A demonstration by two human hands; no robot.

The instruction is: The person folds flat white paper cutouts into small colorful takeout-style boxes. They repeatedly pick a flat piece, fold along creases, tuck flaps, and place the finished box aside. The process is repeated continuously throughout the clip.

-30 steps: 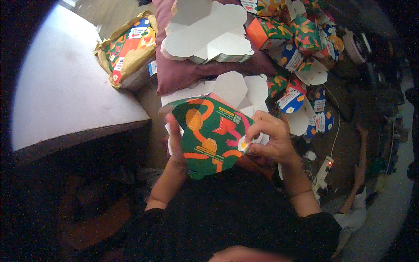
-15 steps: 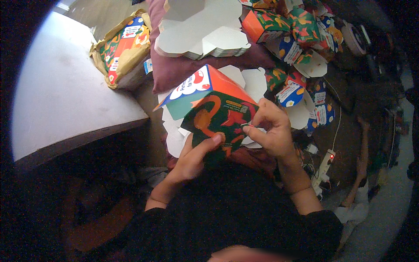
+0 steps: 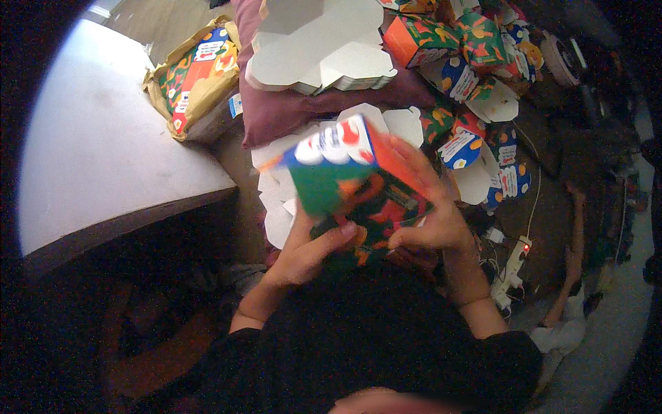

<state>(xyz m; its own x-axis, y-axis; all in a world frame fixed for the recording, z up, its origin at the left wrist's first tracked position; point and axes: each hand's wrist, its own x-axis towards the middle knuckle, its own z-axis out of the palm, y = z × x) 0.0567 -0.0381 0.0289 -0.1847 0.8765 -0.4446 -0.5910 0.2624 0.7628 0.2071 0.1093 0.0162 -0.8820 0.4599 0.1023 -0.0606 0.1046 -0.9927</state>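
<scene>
Between both hands I hold a printed cardboard box point(image 3: 372, 196), part-folded, with green, orange-red, blue and white panels; it is blurred by motion. My left hand point(image 3: 310, 252) grips its near left side, thumb across the green patterned face. My right hand point(image 3: 438, 214) wraps the right side, fingers over the orange panel and thumb on the near face. Beneath the box lie flat white carton blanks point(image 3: 276, 207), partly covered by it. A stack of white carton blanks point(image 3: 317, 58) rests farther off on a maroon cushion point(image 3: 265, 117).
A pale table point(image 3: 117, 138) fills the left. Beside it stands a brown paper package point(image 3: 196, 76) of printed cartons. Several folded boxes point(image 3: 483, 41) are heaped at the far right. A lit power strip point(image 3: 514, 265) with cables lies at the right, near another person's arm point(image 3: 571, 241).
My right hand has gone from pinching the box's near right edge to wrapping its right side. The box has tilted and shifted slightly right, and its left panel faces me more.
</scene>
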